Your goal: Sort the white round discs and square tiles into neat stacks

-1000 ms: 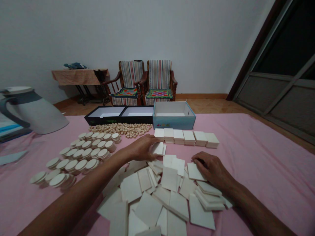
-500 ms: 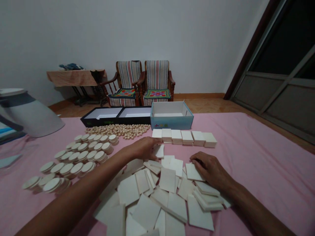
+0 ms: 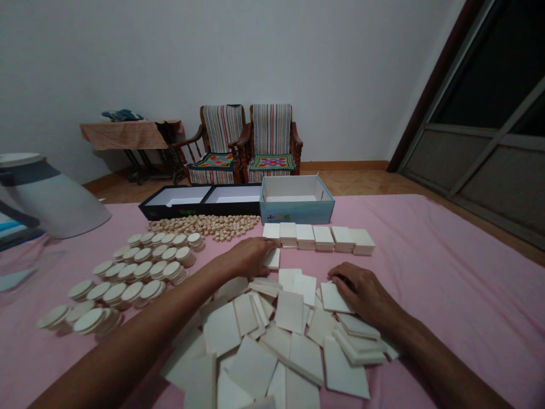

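My left hand (image 3: 255, 255) is closed on a square white wooden tile (image 3: 272, 259), just in front of the row of stacked square tiles (image 3: 305, 236). Its fingertips are partly hidden. Loosely curled, my right hand (image 3: 360, 287) rests at the right edge of a loose heap of square tiles (image 3: 255, 363). A gap shows between its thumb and forefinger, and the thumb lies against one tile (image 3: 334, 297) of the heap. I see nothing held in that hand.
Several rows of stacked round wooden discs (image 3: 142, 270) stand left of my left forearm. Behind them are small wooden beads (image 3: 213, 226), a black two-part tray (image 3: 187, 212) and a light-blue box (image 3: 298, 212). A grey-white jug (image 3: 63, 199) stands far left on the pink cloth (image 3: 438, 255).
My left hand has shifted slightly left with the square tile. My right hand has stayed almost still.
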A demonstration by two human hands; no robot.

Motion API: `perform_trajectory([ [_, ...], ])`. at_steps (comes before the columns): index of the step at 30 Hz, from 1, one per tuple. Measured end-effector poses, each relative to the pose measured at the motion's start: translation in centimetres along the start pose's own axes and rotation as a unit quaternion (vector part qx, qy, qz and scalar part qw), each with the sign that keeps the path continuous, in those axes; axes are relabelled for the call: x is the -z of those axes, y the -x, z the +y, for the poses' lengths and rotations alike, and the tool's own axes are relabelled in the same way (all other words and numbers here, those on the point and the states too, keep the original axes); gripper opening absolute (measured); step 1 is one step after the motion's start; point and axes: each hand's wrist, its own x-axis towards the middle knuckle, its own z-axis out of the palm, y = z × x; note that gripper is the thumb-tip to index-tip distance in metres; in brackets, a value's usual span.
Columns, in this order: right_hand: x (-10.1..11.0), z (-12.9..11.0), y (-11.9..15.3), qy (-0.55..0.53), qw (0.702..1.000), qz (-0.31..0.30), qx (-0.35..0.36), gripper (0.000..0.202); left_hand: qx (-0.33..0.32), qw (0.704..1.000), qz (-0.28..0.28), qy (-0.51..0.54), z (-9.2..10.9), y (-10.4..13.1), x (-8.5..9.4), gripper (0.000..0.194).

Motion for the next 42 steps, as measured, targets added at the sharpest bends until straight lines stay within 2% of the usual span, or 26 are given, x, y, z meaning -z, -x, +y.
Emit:
perform_trajectory([
  [4,0.0,0.0,0.0,0.004,1.000,0.004,0.000,0.022,0.030,0.999,0.009,0.017,-0.3,0.8,0.5,0.068],
  [8,-0.1,0.0,0.0,0.006,1.000,0.005,0.000,0.022,0.004,0.996,0.036,0.085,-0.5,2.4,1.6,0.030],
  [9,-0.1,0.0,0.0,0.007,1.000,0.003,-0.001,0.022,-0.017,0.991,0.025,0.127,-0.4,2.9,1.9,0.026],
  [12,-0.2,0.1,0.0,0.011,1.000,-0.002,0.000,0.023,-0.080,0.967,-0.061,0.233,0.0,3.9,2.5,0.030],
  [15,-0.2,0.2,0.0,0.010,1.000,-0.001,0.002,0.023,-0.098,0.959,-0.111,0.242,0.3,4.2,2.3,0.031],
  [19,-0.2,0.2,0.1,0.010,1.000,0.005,0.008,0.024,-0.087,0.963,-0.125,0.224,0.4,4.1,1.8,0.033],
  [21,-0.3,0.2,0.1,0.011,1.000,0.005,0.010,0.024,-0.069,0.965,-0.113,0.224,0.5,3.9,1.8,0.033],
  [25,-0.3,0.3,0.1,0.010,1.000,0.004,0.009,0.024,-0.024,0.974,-0.062,0.219,0.7,3.9,1.9,0.021],
  [27,-0.3,0.3,0.1,0.009,1.000,0.004,0.011,0.023,-0.005,0.983,0.009,0.185,0.5,3.9,1.7,0.019],
  [30,-0.3,0.4,0.1,0.012,1.000,0.003,0.013,0.023,0.005,0.981,0.169,0.092,0.0,3.8,1.0,0.022],
  [32,-0.4,0.5,0.1,0.011,1.000,0.003,0.013,0.023,-0.004,0.974,0.224,0.032,-0.3,3.6,0.3,0.027],
  [34,-0.4,0.5,0.1,0.010,1.000,0.004,0.012,0.023,-0.015,0.977,0.213,-0.017,-0.4,3.4,-0.5,0.030],
  [37,-0.5,0.6,0.2,0.011,1.000,0.010,0.014,0.024,-0.019,0.987,0.151,-0.056,-0.1,3.1,-1.1,0.030],
  [40,-0.6,0.7,0.2,0.013,1.000,0.017,0.017,0.025,-0.029,0.992,0.113,-0.037,-0.1,3.0,-1.4,0.024],
  [42,-0.6,0.8,0.2,0.011,1.000,0.018,0.018,0.025,-0.038,0.993,0.109,-0.010,-0.3,3.0,-1.4,0.020],
])
